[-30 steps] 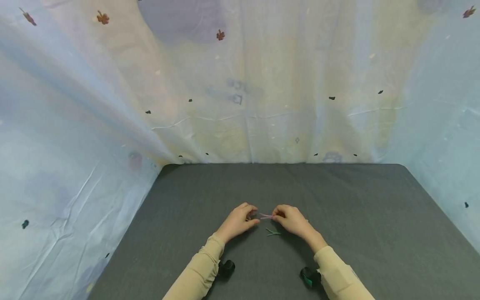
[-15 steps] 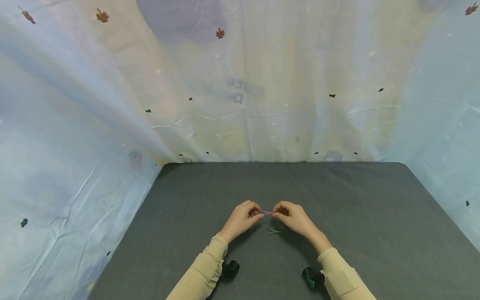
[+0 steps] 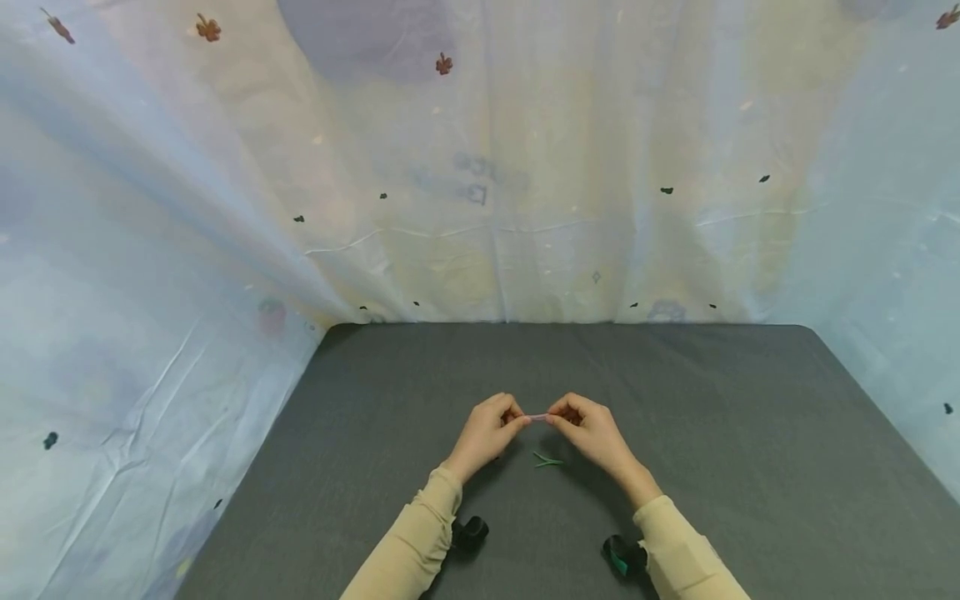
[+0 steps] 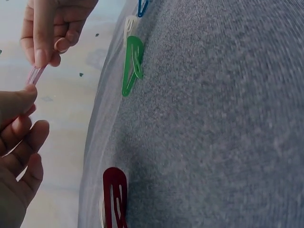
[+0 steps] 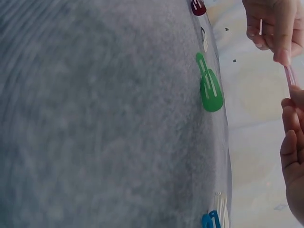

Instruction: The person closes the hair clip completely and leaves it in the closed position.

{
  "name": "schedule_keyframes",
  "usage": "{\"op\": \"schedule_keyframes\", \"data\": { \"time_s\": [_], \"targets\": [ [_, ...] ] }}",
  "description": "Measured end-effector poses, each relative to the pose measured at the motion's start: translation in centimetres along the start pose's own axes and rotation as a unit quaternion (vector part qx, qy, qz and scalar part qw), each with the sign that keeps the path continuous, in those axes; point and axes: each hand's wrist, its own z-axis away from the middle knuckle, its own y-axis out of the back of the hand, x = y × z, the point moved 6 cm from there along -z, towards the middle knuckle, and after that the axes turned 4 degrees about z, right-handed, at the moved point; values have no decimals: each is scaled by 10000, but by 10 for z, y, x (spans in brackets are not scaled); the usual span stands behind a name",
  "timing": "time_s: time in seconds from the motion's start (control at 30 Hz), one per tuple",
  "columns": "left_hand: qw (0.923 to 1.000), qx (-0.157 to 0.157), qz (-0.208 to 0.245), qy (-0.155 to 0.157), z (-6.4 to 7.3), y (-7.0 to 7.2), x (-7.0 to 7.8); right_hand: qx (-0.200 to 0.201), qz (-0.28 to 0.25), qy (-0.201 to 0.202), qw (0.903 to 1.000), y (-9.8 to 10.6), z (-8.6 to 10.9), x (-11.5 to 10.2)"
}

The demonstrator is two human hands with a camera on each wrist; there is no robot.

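Note:
Both hands pinch a pink snap hair clip (image 3: 537, 417) just above the table. My left hand (image 3: 486, 433) holds one end between thumb and finger, and my right hand (image 3: 594, 432) holds the other. In the left wrist view the middle of the pink clip (image 4: 35, 76) shows between the fingertips; its ends are covered. A green snap hair clip (image 3: 547, 460) lies below the hands with its prongs spread apart, as the green clip (image 4: 133, 61) in the left wrist view also shows.
A dark red clip (image 4: 114, 192) lies on the grey table (image 3: 420, 358) on the left side. White clips (image 5: 221, 204) and a blue clip (image 5: 209, 220) lie on the right. A patterned curtain (image 3: 555, 167) encloses the table's back and sides.
My left hand has moved right and pinched the free end of the pink clip. The clip's spread prongs now appear together. Both hands have moved slightly farther from me.

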Motion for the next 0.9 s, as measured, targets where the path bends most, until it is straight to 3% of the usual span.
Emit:
{"op": "schedule_keyframes", "data": {
  "time_s": [0.27, 0.4, 0.5, 0.7, 0.9],
  "targets": [
    [9984, 442, -302, -184, 0, 4, 10, 62, 99, 205, 9997, -3, -1, -3],
    [9961, 670, -392, -429, 0, 7, 17, 116, 181, 270, 9994, -4, -2, -4],
    [9974, 547, -245, -401, -1, 5, 15, 153, 144, 223, 9995, -1, -2, -5],
    [9992, 85, 372, 86, -1, -1, 1, 265, 141, 119, 9995, 3, 0, -1],
    [9983, 84, 559, 128, -2, -3, 0, 280, -53, 175, 9994, 4, -1, 1]
  ]
}}
